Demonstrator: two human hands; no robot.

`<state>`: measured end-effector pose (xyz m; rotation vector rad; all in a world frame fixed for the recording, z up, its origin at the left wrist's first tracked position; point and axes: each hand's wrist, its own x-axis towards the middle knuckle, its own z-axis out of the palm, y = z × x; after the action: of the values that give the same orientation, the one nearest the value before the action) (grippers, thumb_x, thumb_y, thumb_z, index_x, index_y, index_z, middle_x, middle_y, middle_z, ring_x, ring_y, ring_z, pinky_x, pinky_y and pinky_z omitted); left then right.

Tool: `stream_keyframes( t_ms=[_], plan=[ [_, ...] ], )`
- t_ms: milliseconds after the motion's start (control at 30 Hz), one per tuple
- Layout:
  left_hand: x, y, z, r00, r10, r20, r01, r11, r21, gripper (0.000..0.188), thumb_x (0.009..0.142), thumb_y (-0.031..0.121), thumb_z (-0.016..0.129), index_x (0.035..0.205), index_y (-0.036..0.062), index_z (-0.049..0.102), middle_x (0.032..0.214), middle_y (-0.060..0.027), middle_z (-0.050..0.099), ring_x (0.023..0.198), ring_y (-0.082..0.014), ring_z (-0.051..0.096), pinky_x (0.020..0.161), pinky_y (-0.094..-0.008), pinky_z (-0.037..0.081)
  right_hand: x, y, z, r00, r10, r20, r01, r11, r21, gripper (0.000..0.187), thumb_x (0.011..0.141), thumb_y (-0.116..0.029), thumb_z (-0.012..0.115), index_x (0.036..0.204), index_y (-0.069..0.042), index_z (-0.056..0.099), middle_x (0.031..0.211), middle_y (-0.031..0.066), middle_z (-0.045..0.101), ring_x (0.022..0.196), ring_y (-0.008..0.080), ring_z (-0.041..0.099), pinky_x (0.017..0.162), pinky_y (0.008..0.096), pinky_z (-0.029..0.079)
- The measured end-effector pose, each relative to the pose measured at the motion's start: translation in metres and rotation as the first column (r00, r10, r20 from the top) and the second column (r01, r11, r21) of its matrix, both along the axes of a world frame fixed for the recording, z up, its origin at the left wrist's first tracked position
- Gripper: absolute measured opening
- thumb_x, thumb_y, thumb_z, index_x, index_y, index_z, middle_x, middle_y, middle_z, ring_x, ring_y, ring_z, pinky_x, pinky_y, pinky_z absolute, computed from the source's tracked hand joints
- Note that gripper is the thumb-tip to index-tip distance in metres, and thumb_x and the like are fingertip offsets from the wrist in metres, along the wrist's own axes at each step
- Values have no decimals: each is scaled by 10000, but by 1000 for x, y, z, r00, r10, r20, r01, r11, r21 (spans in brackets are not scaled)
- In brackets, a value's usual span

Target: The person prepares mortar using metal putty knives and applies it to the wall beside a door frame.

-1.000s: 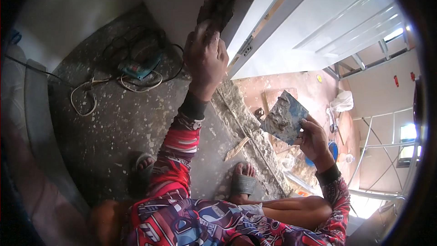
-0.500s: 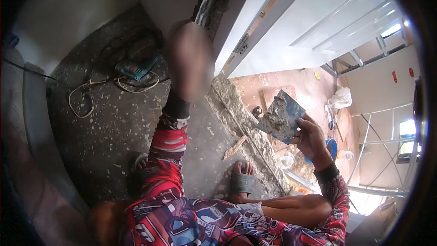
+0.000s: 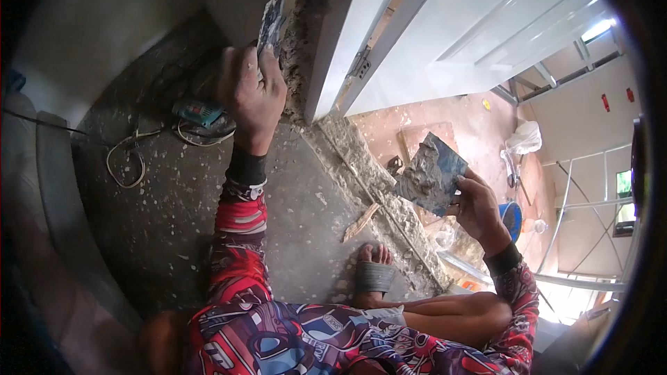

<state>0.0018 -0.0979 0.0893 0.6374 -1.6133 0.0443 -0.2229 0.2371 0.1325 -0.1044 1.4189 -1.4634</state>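
Observation:
My left hand (image 3: 254,97) is raised beside the door frame, its fingers closed on a thin flat scraper blade (image 3: 272,22) smeared with grey mortar. The blade stands close to the rough, broken wall edge (image 3: 297,55) along the white door frame (image 3: 358,38); whether it touches the wall I cannot tell. Over the threshold at the right, my right hand (image 3: 479,208) grips the corner of a flat dark-blue board (image 3: 453,161). A heap of wet grey mortar (image 3: 425,175) lies across that board.
A white panel door (image 3: 479,42) stands at upper right. On the speckled floor at left lie a teal power tool (image 3: 198,112) and its cable (image 3: 127,184). A wood scrap (image 3: 361,222) rests by the rough threshold (image 3: 351,160). Beyond are a blue bucket (image 3: 511,221) and white bag (image 3: 524,137).
My left hand has moved left and a little down, and the scraper blade now shows clearly above its fingers. My right hand keeps the mortar board in nearly the same place.

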Motion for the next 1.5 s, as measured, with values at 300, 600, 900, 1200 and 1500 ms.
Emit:
stream_keyframes(
  t_ms=[300,600,900,1200,1500],
  plan=[
    [30,30,1,998,-55,-19,55,998,-7,161,902,81,704,882,-38,597,783,-122,627,647,-254,580,568,-357,450,1,-8,-7,999,40,-13,-40,998,-51,352,987,-88,429,1332,-20,434,1132,158,638,884,264,707,726,446,631],
    [-29,90,-34,189,-147,-971,724,-647,238,265,975,174,580,1160,-14,608,1064,-119,692,969,-193,686,809,-330,584,-3,-11,-31,997,-18,76,34,976,-217,335,984,-95,496,1308,-23,449,1041,115,629,785,210,702,650,437,639],
    [-125,143,-81,346,-92,-933,371,-901,227,323,1019,257,519,1218,13,593,1010,-82,684,876,-159,690,687,-291,606,-2,15,-78,941,-291,174,337,863,-376,96,965,-70,557,1049,-62,512,872,24,584,645,137,644,518,354,603],
    [-146,136,-135,635,-565,-527,202,-537,819,228,995,241,549,1116,60,614,953,-65,699,762,-174,695,582,-291,564,-46,45,-103,947,-318,37,304,856,-418,179,961,-86,568,1125,-21,538,868,4,583,606,68,613,551,270,614],
    [-150,160,-99,638,-735,-232,477,140,868,204,953,116,637,782,31,565,763,56,511,716,-57,436,665,-226,379,-63,72,-155,893,-402,201,443,862,-247,214,954,-76,567,1152,-17,512,887,52,620,607,146,661,522,340,615]
  ],
)
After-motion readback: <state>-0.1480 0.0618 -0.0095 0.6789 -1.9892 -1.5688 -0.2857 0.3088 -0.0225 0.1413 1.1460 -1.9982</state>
